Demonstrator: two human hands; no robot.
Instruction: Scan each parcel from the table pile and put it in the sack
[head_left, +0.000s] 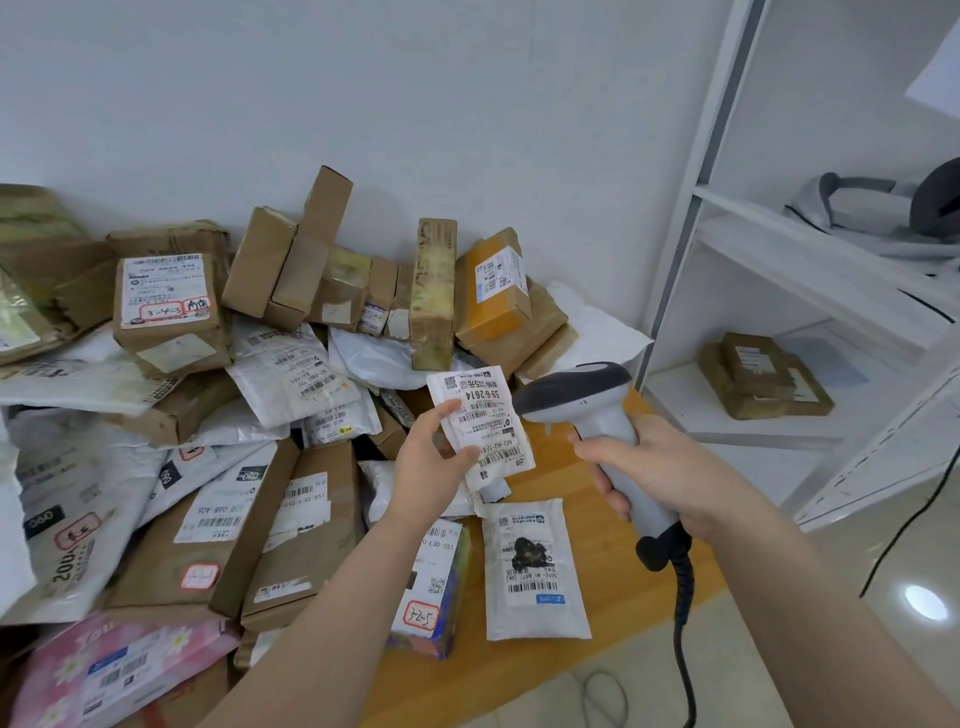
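The left hand (434, 457) is pinching a small white parcel (480, 423) labelled "59-6-2614", while the right hand (670, 475) is gripping a grey scanner (592, 410) aimed at it.

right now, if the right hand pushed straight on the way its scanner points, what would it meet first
Most likely the small white parcel that the left hand pinches; the scanner in the right hand aims left at it. Depth between them is unclear.

Parcel pile (218, 415) on table (519, 670) — shelf unit (779, 332) right.
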